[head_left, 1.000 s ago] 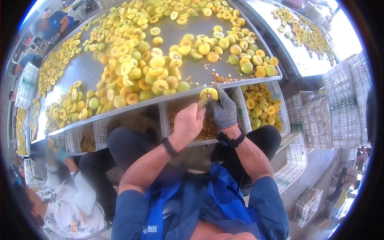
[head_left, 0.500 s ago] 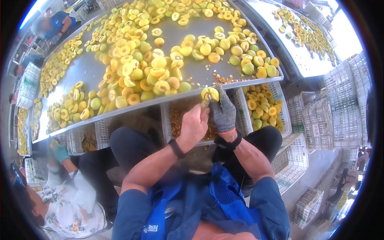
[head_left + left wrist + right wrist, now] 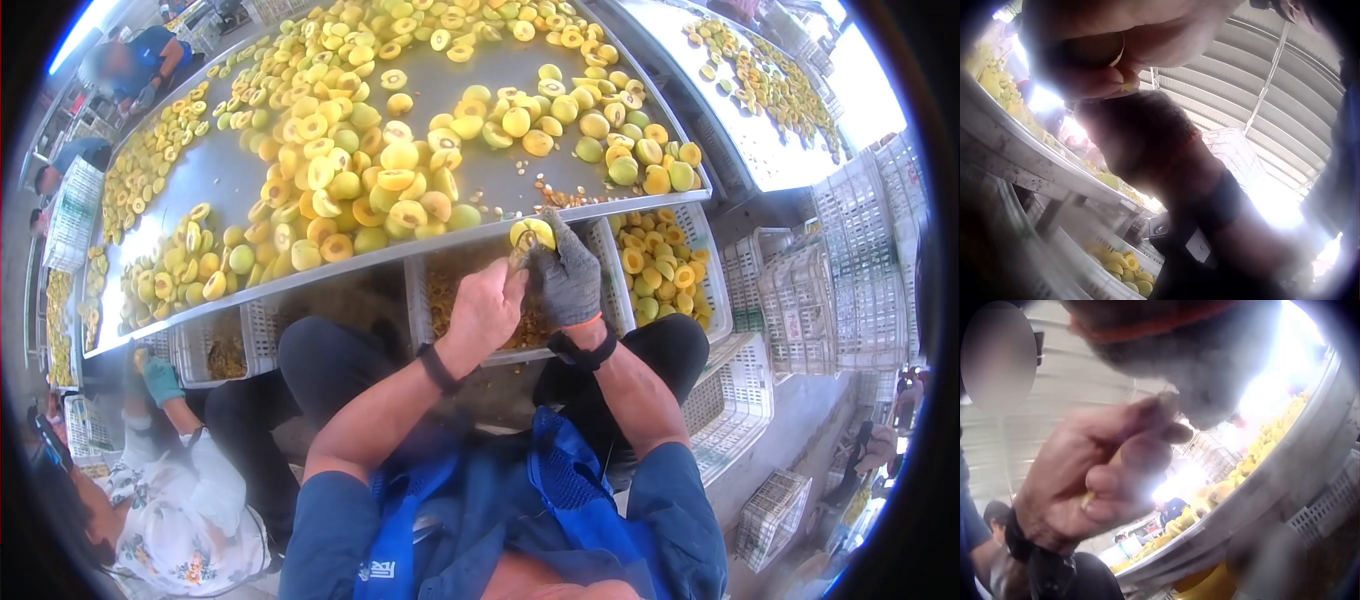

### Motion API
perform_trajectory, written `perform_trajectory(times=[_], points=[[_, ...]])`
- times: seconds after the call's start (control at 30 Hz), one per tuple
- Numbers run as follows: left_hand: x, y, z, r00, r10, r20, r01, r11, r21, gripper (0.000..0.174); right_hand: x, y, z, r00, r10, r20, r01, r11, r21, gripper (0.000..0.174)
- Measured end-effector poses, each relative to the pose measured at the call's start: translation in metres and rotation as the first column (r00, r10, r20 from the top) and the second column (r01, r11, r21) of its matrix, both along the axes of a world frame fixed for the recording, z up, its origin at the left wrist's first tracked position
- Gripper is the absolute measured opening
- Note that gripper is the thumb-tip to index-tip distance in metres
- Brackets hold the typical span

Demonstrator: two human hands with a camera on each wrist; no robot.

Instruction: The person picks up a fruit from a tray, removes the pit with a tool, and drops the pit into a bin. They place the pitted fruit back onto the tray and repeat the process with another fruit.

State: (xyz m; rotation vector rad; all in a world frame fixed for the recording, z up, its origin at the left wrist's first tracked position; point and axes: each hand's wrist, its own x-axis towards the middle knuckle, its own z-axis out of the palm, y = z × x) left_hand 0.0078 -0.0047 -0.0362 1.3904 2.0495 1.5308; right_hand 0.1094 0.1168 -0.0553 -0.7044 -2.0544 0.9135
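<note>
My bare left hand (image 3: 482,312) grips a thin tool (image 3: 518,257), its tip against a yellow fruit (image 3: 532,234). The gloved right hand (image 3: 570,280) holds that fruit at the table's front edge. In the left wrist view the left hand (image 3: 1166,37) is close to the camera and the gloved hand (image 3: 1138,134) is dark beyond it. The right wrist view shows the left hand (image 3: 1110,469) with fingers curled round a pale handle (image 3: 1088,499), below the grey glove (image 3: 1191,369); the fruit cannot be made out there.
A metal table (image 3: 490,60) bears many cut fruits (image 3: 400,155). Beneath its edge are a crate of scraps (image 3: 440,300) and a crate of fruit halves (image 3: 660,270). Stacked white crates (image 3: 850,260) stand right; a person in white (image 3: 190,500) sits left.
Both my hands and the fruit have shifted slightly right in the head view, still together. The neighbour's teal-gloved hand at the left has moved a little.
</note>
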Motion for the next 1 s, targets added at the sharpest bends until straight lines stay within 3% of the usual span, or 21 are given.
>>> perform_trajectory(times=[0.17,0.27,0.37,0.57,0.67,0.77,0.87,1.0], points=[[-0.001,-0.002,0.0,0.996,0.011,-0.088,-0.013,0.999,-0.03,0.018,0.002,0.011,0.014,0.994,0.093,0.063,-0.082,0.984,-0.159,0.045],[0.003,0.0,-0.005,0.99,0.039,-0.132,-0.044,0.999,-0.032,0.018,0.001,0.012,0.006,0.997,0.076,0.022,-0.074,0.994,-0.084,0.043],[0.005,0.001,-0.005,0.998,0.032,-0.056,-0.031,0.999,0.009,0.017,-0.002,0.007,-0.004,1.0,0.006,-0.015,-0.005,1.0,0.028,0.044],[0.015,0.003,0.006,0.95,0.059,0.308,-0.051,0.998,-0.036,0.016,-0.005,-0.007,0.002,0.997,-0.05,-0.06,0.057,0.992,0.116,0.043],[0.013,0.003,0.005,0.978,0.054,0.204,-0.045,0.998,-0.048,0.017,-0.006,-0.007,0.002,0.995,-0.096,-0.036,0.099,0.992,0.084,0.044],[-0.004,0.005,-0.01,0.986,0.017,-0.163,-0.02,1.0,-0.02,0.018,0.0,0.01,-0.003,0.998,0.046,-0.038,-0.048,0.997,-0.064,0.046],[-0.002,0.003,-0.01,0.97,0.044,-0.241,-0.052,0.998,-0.026,0.019,0.005,0.017,0.004,0.992,0.127,-0.017,-0.128,0.983,-0.134,0.046],[0.001,0.003,-0.008,0.993,0.022,-0.114,-0.023,1.0,-0.002,0.018,0.003,0.014,0.005,0.996,0.082,-0.035,-0.084,0.994,-0.07,0.045]])
